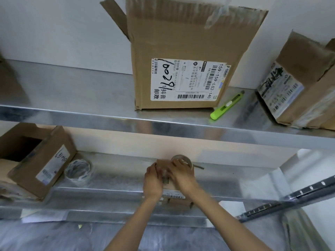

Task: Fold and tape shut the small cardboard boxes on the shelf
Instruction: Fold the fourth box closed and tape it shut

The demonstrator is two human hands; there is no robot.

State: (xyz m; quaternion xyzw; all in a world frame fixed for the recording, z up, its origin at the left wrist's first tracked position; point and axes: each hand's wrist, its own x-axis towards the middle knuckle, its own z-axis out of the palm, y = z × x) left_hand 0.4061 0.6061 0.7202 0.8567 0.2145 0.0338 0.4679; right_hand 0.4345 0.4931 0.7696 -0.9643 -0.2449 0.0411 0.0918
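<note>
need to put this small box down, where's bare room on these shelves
Upper shelf: bare stretch left of the big open box. Lower shelf: free between the loose tape roll and the left hand, also right of the right hand. Crowded around the green knife.

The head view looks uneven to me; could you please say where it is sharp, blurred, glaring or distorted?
In the head view the shipping label on the large box reads sharp; the left hand, right hand and the tape roll it grips are blurred; the box at the right edge smears; the upper shelf front lip shows glare, and the wide lens bows the shelf lines.
</note>
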